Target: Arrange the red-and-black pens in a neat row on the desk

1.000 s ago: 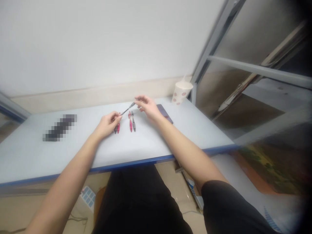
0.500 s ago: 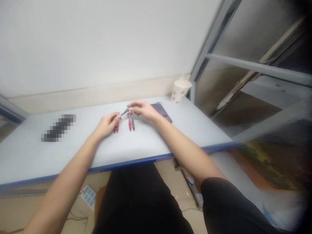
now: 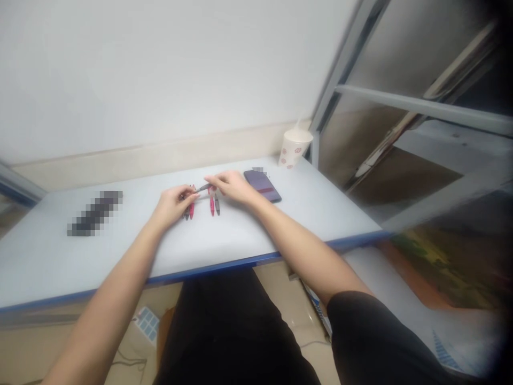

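Sitting up close to a white desk [image 3: 100,262] with a blue front edge [image 3: 208,261], a person in black trousers [image 3: 236,331] and a black short sleeve [image 3: 360,326] stretches both bare forearms out across the top. Low over the desk, the left hand [image 3: 173,206] has its fingers [image 3: 185,193] curled narrow around the body of a slim dark pen [image 3: 203,187], which runs out above the desk toward the other hand. The right hand [image 3: 232,187] comes in from the opposite side, its fingers almost closed at the pen's dark tip end; from where I stand, I cannot tell whether they grip it or only touch it. The business of the moment is this one pen, held between the two hands and off the desk.

Under the left hand lie a red pen and a dark pen [image 3: 189,211], partly hidden. Just beside them, a second pair, a red pen [image 3: 212,206] and a dark grey pen [image 3: 217,205], lies side by side on the desk. Just past the right hand, a dark purple smartphone [image 3: 262,185] lies flat, and beyond it a white paper cup [image 3: 294,149] with red flower prints stands near the back of the desk. Far to the left sits a dark oblong object [image 3: 95,213], too blurred to name. A cream skirting strip [image 3: 152,160] and a white wall [image 3: 160,69] close off the back.
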A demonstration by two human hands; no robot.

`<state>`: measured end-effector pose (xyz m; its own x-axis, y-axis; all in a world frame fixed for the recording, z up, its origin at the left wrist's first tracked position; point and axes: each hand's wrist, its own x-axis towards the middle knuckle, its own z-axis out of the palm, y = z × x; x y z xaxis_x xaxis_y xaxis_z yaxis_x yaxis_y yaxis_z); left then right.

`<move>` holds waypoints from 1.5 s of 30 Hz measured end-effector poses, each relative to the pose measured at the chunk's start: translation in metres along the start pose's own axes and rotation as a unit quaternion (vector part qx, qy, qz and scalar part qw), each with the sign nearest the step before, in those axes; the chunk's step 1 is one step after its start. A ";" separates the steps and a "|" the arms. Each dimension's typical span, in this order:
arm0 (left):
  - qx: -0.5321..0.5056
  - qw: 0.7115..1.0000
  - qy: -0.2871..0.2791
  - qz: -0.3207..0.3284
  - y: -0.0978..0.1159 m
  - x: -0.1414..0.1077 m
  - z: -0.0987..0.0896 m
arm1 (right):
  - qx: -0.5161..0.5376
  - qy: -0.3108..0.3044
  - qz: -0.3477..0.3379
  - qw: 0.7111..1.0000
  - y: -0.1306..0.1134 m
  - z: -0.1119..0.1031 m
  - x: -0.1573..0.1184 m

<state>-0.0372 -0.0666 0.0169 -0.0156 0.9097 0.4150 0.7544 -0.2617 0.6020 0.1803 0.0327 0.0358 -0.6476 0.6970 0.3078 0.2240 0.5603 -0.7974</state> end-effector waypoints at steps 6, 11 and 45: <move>-0.001 1.000 0.007 0.000 -0.002 0.001 -0.002 | 0.047 -0.017 -0.047 0.998 0.002 -0.006 0.003; -0.003 1.000 -0.006 0.027 -0.005 0.002 -0.003 | -0.027 -0.045 0.002 0.999 -0.004 -0.006 -0.002; -0.013 0.999 0.007 0.043 0.005 -0.001 -0.004 | -0.090 -0.106 -0.042 0.989 -0.005 -0.011 -0.003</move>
<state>-0.0360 -0.0698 0.0222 0.0381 0.8788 0.4757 0.7355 -0.3469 0.5820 0.1894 0.0332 0.0447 -0.8033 0.5459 0.2380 0.2763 0.6958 -0.6630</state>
